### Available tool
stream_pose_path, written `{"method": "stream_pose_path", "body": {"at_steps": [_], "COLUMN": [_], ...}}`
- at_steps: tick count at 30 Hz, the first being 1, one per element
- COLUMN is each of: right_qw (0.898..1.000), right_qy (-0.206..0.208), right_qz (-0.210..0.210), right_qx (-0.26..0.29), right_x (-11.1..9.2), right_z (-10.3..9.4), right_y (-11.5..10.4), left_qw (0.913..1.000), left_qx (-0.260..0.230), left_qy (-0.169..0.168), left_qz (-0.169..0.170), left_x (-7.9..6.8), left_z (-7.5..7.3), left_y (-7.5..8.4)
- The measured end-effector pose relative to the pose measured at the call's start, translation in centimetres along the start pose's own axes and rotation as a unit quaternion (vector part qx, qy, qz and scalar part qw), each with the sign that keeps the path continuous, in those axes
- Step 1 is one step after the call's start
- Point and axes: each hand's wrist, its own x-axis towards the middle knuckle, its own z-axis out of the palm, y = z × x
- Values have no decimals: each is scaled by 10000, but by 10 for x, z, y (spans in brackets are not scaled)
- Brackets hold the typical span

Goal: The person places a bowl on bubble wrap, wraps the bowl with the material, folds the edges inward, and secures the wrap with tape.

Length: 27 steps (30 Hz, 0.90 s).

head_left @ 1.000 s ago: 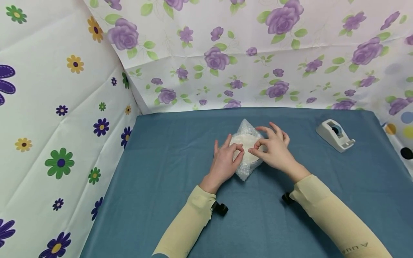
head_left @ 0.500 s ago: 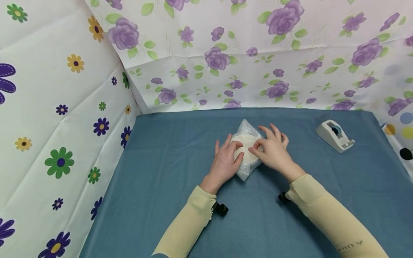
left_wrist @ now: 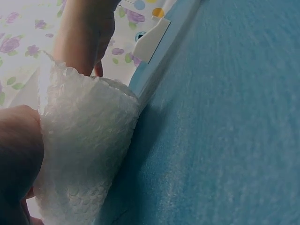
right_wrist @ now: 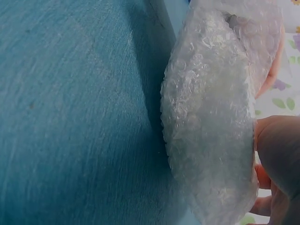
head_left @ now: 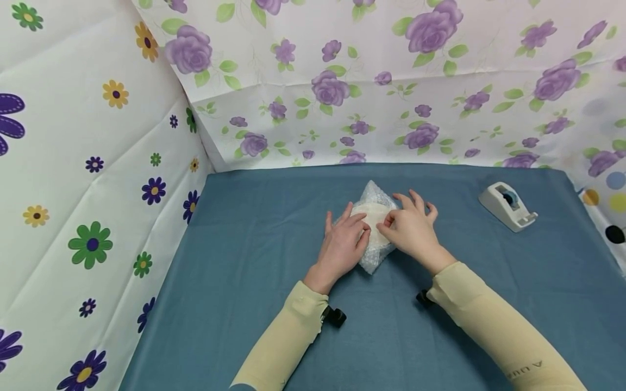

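Note:
A bundle of clear bubble wrap (head_left: 376,259), pointed at its far and near corners, lies on the blue cloth around a pale round thing (head_left: 375,213). From the sides, the bubble wrap (left_wrist: 86,136) looks rounded below and flatter on top; its contents are blurred. My left hand (head_left: 339,244) is over the bundle's left side, thumb and index finger bent close together at the pale face. Opposite it, my right hand (head_left: 413,231) brings thumb and index tips together near the middle, other fingers raised. Whether anything thin is between either hand's fingertips cannot be seen.
A white tape dispenser (head_left: 508,205) with a blue roll stands at the back right of the blue cloth (head_left: 264,233). Flower-patterned sheets hang behind (head_left: 293,108) and at the left (head_left: 63,195). Black wrist cameras sit below both sleeves.
My left thumb and index finger parted slightly, then came close together again. The right forearm has shifted a little left, its fingertips staying over the pale face. The bundle stays in place.

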Motion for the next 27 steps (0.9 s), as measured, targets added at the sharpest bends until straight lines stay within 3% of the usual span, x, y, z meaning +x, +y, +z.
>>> {"method": "stream_pose_path", "body": {"at_steps": [11,18,27], "right_qw": [9998,9997,9992], "right_qy": [5,-38,-53], "right_qz": [37,48,87], "right_qx": [-194,-247,-397], "right_x": [3,3,2], "right_z": [0,-1,-1], "right_y": [-5,-6,-5], "left_qw": [9982,9959,9935], "left_qx": [473,704,924], "left_qy": [-243,-488,-497], "left_qz": [292,287,432], "left_x": [-1,-1,-2], "left_z": [-2,-3,-2], "left_y": [-3,-3,-2]}}
